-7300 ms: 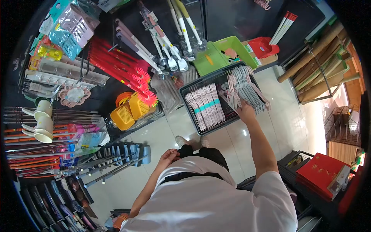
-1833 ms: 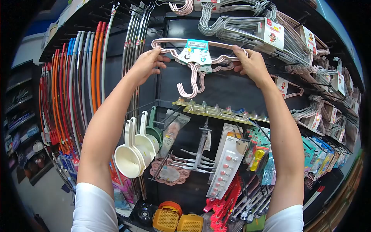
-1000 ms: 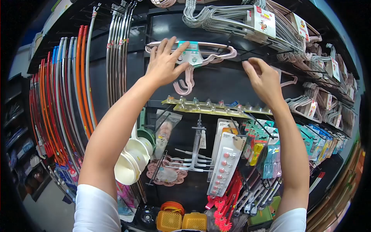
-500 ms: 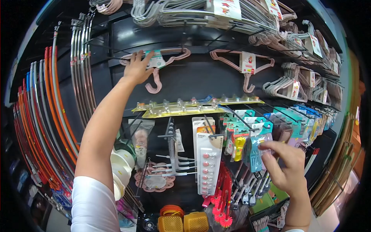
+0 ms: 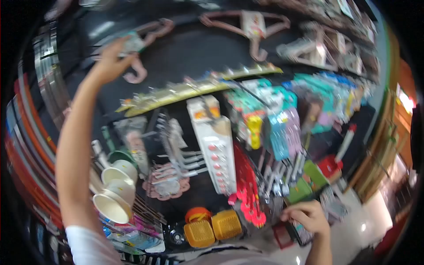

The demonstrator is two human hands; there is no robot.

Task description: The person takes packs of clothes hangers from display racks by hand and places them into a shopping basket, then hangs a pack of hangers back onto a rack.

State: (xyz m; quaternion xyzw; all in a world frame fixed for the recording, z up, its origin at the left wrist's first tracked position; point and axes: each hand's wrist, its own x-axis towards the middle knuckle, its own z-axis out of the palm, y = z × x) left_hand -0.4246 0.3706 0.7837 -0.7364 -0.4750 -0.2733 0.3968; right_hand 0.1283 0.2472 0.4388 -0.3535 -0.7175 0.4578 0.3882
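Upside down on the dark display wall hangs a pink clothes hanger (image 5: 152, 33) with a teal and white label. My left hand (image 5: 112, 59) is at its bar and label, with the label showing between finger and thumb; the fingers are blurred but look closed on it. A second pink hanger (image 5: 225, 22) with a white label hangs to the right, apart from my hands. Low at the right is my right hand (image 5: 309, 216), fingers curled in with nothing visible in them, near a dark-edged basket (image 5: 302, 234).
A yellow strip (image 5: 176, 95) of small packaged items crosses below the hangers. Under it hang a white card of pink hooks (image 5: 216, 154), teal packets (image 5: 278, 137) and red brushes (image 5: 249, 194). White ladle-like scoops (image 5: 112, 207) and poles (image 5: 33, 115) stand left, yellow baskets (image 5: 198, 234) below.
The view has tilted and shifted, so the wall goods sit lower left and blur. My left hand stays at the same hanger. My right hand has dropped from beside the teal packets, its fingers more curled.
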